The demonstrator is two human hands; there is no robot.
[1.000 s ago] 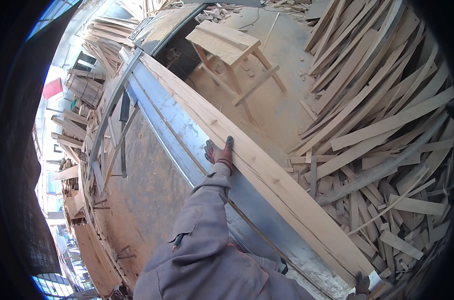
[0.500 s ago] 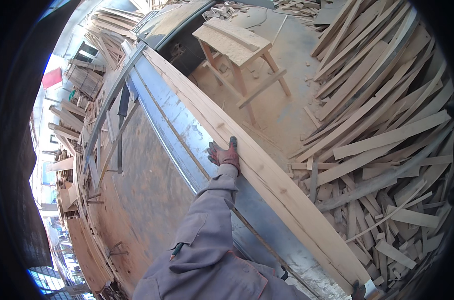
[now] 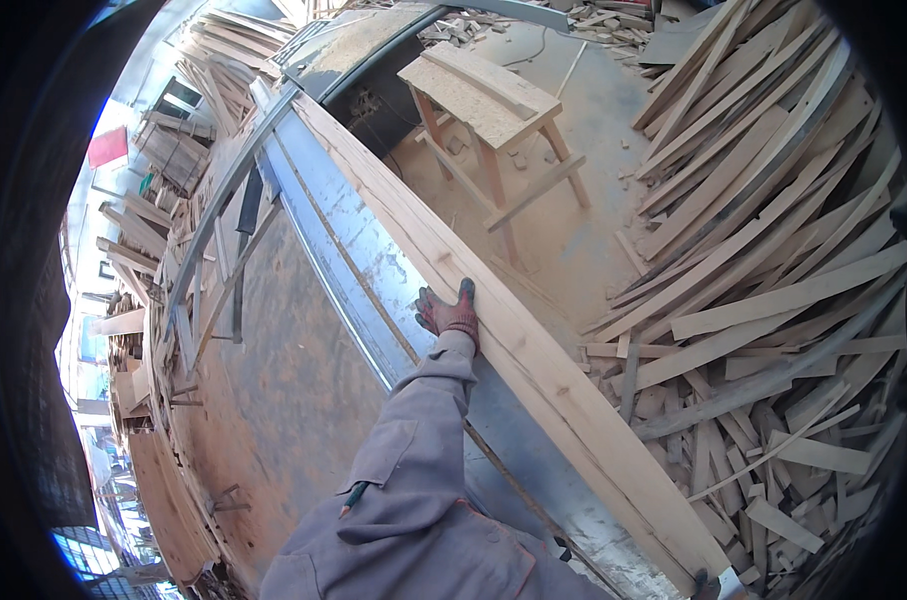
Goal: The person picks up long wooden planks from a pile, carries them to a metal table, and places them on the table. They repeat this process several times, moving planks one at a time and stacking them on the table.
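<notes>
A long pale wooden plank lies lengthwise along the right edge of a metal machine table with a narrow slot down its length. My left hand, in a red and dark work glove, rests against the plank's left side. Its thumb is up on the wood, and the other fingers are spread over the metal. At the plank's near end, low on the right, only a dark gloved bit of my right hand shows; its fingers are mostly hidden. A dark pencil sticks out of my grey left sleeve.
Beyond the plank stands a wooden trestle bench on a sawdust-covered floor. A large heap of boards and offcuts fills the right side. A curved metal bar runs along the left, near more stacked timber.
The view has shifted slightly, so the trestle bench and wood heap appear a little lower and farther right. My left hand keeps about the same place on the plank.
</notes>
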